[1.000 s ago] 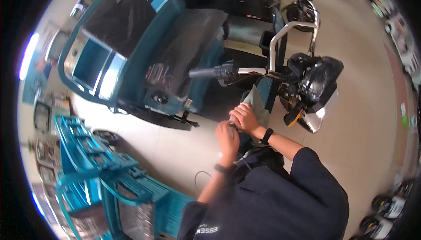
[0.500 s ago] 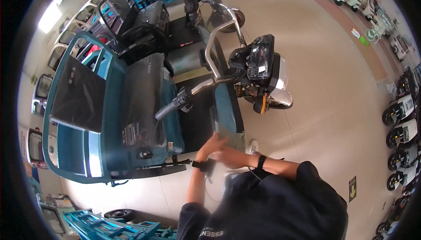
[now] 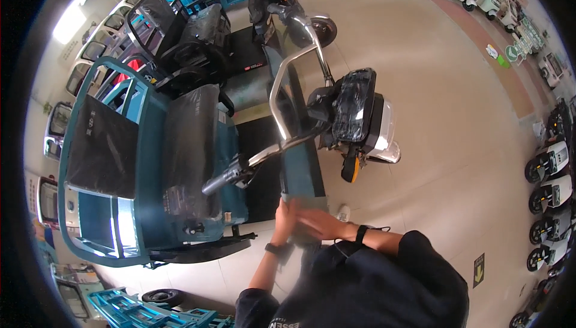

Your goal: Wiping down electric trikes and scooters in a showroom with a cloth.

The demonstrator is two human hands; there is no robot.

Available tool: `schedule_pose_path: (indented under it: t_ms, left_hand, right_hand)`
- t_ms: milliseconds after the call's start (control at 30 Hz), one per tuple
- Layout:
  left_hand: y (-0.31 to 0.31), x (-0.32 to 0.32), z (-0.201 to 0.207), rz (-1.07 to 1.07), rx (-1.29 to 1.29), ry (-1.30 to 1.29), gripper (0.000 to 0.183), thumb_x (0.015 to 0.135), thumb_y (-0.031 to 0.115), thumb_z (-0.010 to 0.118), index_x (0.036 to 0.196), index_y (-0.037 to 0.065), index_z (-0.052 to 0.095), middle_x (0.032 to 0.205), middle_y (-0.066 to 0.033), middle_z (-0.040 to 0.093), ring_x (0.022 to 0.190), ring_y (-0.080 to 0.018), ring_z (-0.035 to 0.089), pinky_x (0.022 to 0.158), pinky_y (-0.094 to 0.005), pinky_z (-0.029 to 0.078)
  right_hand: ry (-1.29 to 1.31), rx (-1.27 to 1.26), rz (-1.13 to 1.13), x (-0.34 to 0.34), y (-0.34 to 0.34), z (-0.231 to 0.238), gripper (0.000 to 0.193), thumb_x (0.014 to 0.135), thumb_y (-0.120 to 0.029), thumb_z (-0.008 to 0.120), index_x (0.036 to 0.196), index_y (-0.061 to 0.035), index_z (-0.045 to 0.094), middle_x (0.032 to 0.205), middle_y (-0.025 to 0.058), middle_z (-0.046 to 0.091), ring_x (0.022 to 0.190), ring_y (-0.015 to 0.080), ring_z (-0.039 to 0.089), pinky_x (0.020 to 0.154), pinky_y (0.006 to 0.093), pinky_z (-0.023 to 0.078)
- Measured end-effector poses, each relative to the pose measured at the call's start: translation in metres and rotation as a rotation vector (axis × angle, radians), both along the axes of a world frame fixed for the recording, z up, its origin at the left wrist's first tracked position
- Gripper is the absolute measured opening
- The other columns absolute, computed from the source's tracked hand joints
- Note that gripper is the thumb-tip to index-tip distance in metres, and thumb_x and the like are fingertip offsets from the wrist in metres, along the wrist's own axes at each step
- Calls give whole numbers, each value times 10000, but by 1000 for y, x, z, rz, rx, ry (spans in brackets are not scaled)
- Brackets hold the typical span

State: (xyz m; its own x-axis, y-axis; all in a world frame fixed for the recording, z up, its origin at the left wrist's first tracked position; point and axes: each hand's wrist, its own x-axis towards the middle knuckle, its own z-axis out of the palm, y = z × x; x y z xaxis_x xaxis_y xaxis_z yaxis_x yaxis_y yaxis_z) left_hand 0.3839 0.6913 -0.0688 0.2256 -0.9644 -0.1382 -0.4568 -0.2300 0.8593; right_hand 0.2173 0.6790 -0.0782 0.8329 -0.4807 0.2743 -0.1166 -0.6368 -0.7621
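Observation:
My left hand [image 3: 284, 220] is raised at the near end of the teal tricycle's front panel [image 3: 300, 175], a dark band on its wrist. Right beside it, my right hand [image 3: 323, 225] reaches across from the right, its fingers close to or touching the left hand. Motion smears the fingers of both, so whether they hold anything cannot be made out. A blurred grey-green patch [image 3: 309, 205] shows just beyond the hands; whether it is cloth or part of the panel is unclear. The handlebar [image 3: 264, 155] with its grey grip [image 3: 221, 181] stands beyond and to the left.
The tricycle's plastic-wrapped seat [image 3: 191, 148] and teal frame [image 3: 69, 142] fill the left. A wrapped black headlight unit [image 3: 354, 106] juts out ahead. Another dark tricycle [image 3: 207, 34] stands behind. Scooters [image 3: 549, 187] line the right edge; blue metal racks [image 3: 150, 313] lie at lower left.
My hands have shifted slightly, the left one now more upright and the right one just beside it. The tricycle sits a little lower and further left in view.

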Motion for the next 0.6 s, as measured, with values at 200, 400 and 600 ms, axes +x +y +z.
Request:
schedule_pose_path:
  t_ms: [200, 400, 600]
  left_hand:
    - [-1, -4, 6, 99, -23, 20, 301, 862, 263, 499, 997, -4, 469, 761, -233, 586, 712, -382, 577, 598, -406, 438]
    - [-5, -5, 11, 174, 85, 7, 361, 836, 311, 520, 971, -20, 471, 798, -268, 573, 785, -439, 546, 649, -446, 424]
    - [-3, -2, -3, 143, 92, 300, 383, 834, 314, 520, 979, -38, 554, 805, -165, 619, 762, -264, 605, 675, -337, 451]
  right_hand:
    - [247, -111, 37, 12, -1, -35, 584, 850, -244, 464, 1364, -114, 219, 1409, 135, 183, 1310, 268, 162, 1053, 439, 134]
    - [280, -47, -32, 16, 6, -34, 630, 839, -264, 479, 1367, -78, 191, 1411, 142, 169, 1312, 290, 137, 1047, 460, 136]
    - [299, -102, -146, 19, 20, -26, 675, 808, -238, 537, 1358, -53, 192, 1389, 210, 172, 1285, 350, 184, 1029, 463, 178]
